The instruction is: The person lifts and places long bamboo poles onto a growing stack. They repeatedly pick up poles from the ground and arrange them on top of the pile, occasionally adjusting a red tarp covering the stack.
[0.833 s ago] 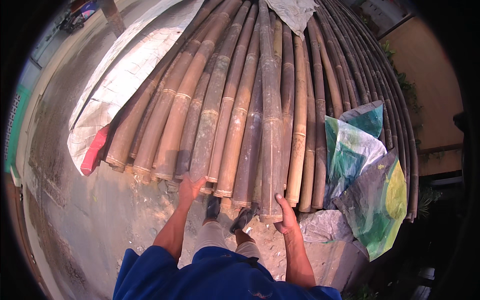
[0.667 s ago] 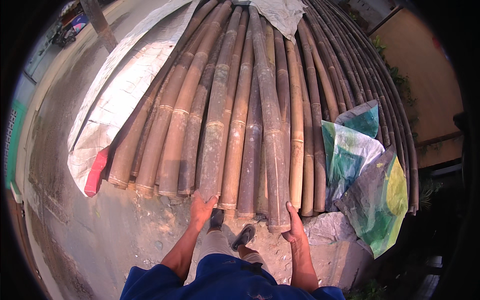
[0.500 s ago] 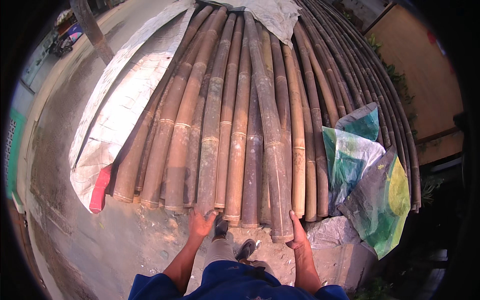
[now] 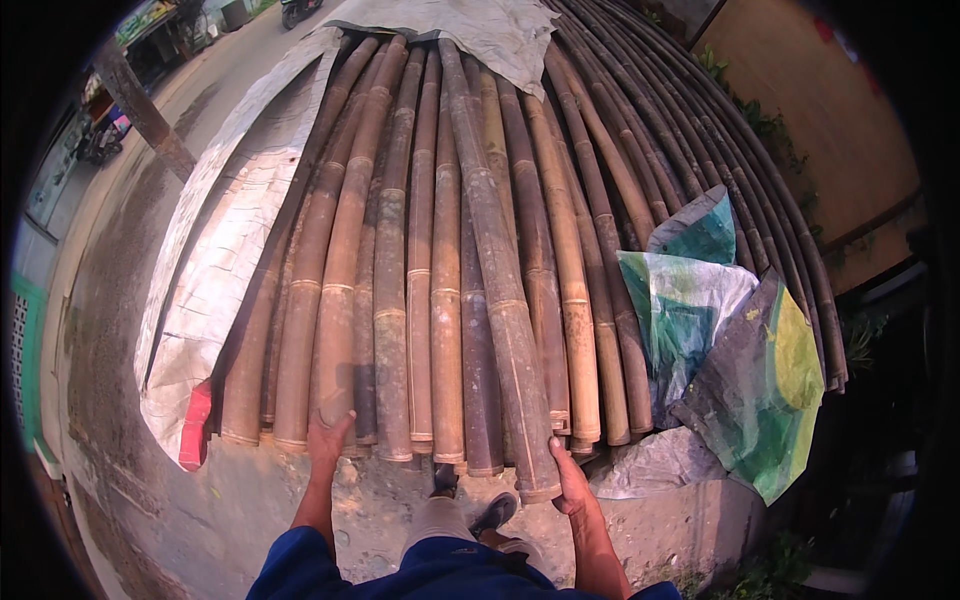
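A thick layer of long brown bamboo poles (image 4: 447, 280) fans away from me, with the cut ends facing my body. One greyish-brown pole (image 4: 512, 350) lies slantwise on top and juts nearest to me. My right hand (image 4: 573, 483) grips its end from the right side, thumb up along the edge and fingers underneath. Further left, my left hand (image 4: 330, 438) is closed on the end of another bamboo pole (image 4: 335, 340), its thumb and a finger showing while the other fingers are partly hidden.
A whitish tarp (image 4: 225, 240) drapes the pile's left side; another sheet (image 4: 450, 25) covers the far part. A crumpled green, white and yellow tarp (image 4: 750, 380) hangs at right. A post (image 4: 145, 110) and road lie left, a brown wall (image 4: 800, 130) right. My sandalled foot (image 4: 495, 512) is below.
My left hand has shifted left from a greyer pole's end to another pole. My right hand stays on the jutting pole. The view has turned slightly, so the pile appears further left.
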Motion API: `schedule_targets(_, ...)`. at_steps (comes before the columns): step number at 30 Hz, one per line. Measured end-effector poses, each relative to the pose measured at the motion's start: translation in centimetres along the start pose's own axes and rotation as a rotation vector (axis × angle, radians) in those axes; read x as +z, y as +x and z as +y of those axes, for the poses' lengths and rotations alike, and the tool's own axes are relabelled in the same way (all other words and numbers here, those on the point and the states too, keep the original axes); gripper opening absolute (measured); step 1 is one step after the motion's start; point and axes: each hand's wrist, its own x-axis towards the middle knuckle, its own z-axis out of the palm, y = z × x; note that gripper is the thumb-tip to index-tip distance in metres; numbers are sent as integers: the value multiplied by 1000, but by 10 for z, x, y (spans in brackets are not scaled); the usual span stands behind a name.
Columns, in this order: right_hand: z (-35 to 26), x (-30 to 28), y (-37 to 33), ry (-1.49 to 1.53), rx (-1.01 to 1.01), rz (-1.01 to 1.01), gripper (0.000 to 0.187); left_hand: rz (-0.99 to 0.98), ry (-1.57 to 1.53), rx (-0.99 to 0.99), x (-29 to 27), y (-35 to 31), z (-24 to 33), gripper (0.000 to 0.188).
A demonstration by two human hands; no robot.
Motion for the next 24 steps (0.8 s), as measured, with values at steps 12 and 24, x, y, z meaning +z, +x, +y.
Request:
schedule_targets(12, -2, 8, 3, 31, 31, 48, 65, 49, 362, 96, 82, -66, 7, 78)
schedule_targets(24, 5, 17, 1, -18, -39, 133, 74, 347, 688, 233, -49, 6, -55, 87)
